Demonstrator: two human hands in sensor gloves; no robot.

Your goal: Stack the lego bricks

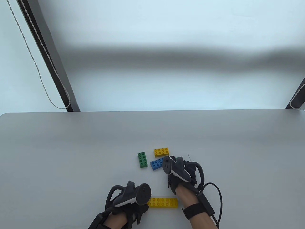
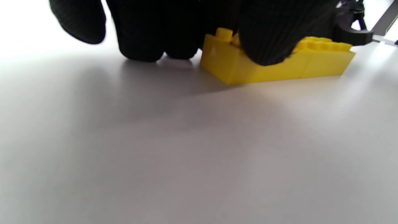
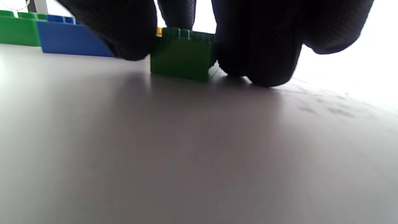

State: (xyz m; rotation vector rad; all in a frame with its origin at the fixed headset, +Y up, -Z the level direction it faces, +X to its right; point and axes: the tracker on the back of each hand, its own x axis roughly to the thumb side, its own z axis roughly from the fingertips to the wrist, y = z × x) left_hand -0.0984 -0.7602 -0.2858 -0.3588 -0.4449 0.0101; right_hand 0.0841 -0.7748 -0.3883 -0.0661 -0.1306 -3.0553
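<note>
A long yellow brick (image 1: 164,202) lies near the table's front edge. My left hand (image 1: 140,206) rests on its left end. In the left wrist view one finger (image 2: 267,40) presses on top of the yellow brick (image 2: 323,59), and the other fingers touch the table beside its end. My right hand (image 1: 174,175) pinches a small green brick (image 3: 182,59) that stands on the table, thumb on one side and fingers on the other. This brick is hidden in the table view. A blue brick (image 1: 156,163), a second green brick (image 1: 142,160) and a short yellow brick (image 1: 161,152) lie just beyond the right hand.
The grey table (image 1: 71,155) ends at a far edge (image 1: 152,111) with a white wall behind it. A black post with a hanging cord (image 1: 47,71) stands at the back left. A cable (image 1: 218,198) trails from the right wrist.
</note>
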